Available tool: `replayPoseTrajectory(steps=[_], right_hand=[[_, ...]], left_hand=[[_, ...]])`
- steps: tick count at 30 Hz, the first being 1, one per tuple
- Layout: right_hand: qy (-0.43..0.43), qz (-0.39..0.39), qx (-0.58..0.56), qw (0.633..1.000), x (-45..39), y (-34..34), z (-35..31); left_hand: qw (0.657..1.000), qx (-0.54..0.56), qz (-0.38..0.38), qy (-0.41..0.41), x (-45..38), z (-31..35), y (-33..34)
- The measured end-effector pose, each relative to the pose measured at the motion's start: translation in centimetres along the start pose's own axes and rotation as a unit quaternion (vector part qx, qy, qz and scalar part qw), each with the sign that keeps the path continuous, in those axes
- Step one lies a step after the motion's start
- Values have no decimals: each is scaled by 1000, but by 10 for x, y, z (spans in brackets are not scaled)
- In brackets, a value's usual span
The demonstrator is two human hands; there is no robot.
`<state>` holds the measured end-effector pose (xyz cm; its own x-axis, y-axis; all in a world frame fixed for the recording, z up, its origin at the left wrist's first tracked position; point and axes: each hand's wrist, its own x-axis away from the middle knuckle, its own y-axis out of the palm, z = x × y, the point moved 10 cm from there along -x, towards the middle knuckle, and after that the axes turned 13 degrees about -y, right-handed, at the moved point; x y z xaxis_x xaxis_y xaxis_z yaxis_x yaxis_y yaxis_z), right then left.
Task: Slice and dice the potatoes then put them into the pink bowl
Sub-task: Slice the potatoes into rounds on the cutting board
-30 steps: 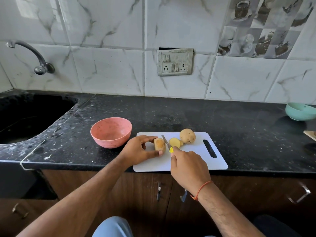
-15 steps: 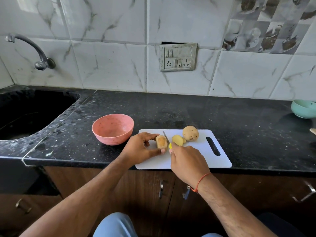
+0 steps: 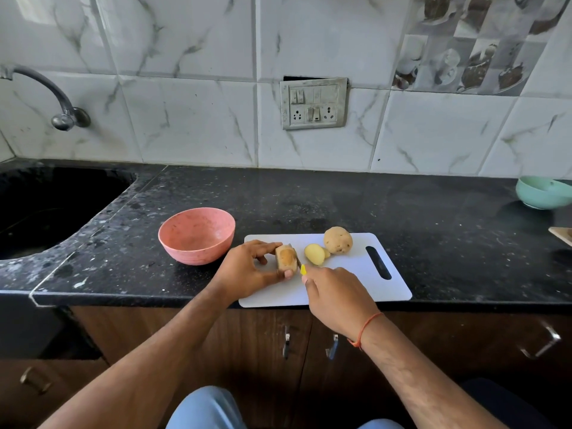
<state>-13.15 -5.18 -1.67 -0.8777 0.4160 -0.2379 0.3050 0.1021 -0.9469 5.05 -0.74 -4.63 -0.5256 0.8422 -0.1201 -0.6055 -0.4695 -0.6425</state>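
You won't find any text, label, brand, number or sign you can read here. The switch plate (image 3: 313, 103) on the tiled wall shows only bare switches and sockets, and the patterned tile (image 3: 470, 41) at upper right carries pictures of cups, with no lettering you can make out.

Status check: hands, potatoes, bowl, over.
Left hand grips potato piece; right hand holds knife against it. Whole potato uncut. Pink bowl empty.
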Motion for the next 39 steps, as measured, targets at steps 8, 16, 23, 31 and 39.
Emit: replayPoseTrajectory(steps=[8, 16, 23, 31, 39], right_hand=[[3, -6, -24, 1000, -14, 12, 5], [-20, 0, -19, 1000, 20, 19, -8], [-17, 15, 54, 998, 34, 3, 0], [256, 98, -434, 858, 35, 22, 80], [303, 126, -610, 721, 33, 24, 86]], left_hand=[[1000, -13, 5, -4, 0, -1, -2], [1000, 2, 7, -21, 1, -4, -6], [998, 30, 12, -44, -1, -12, -5], [999, 14, 12, -32, 1, -7, -5], [999, 21, 2, -30, 3, -7, -4]])
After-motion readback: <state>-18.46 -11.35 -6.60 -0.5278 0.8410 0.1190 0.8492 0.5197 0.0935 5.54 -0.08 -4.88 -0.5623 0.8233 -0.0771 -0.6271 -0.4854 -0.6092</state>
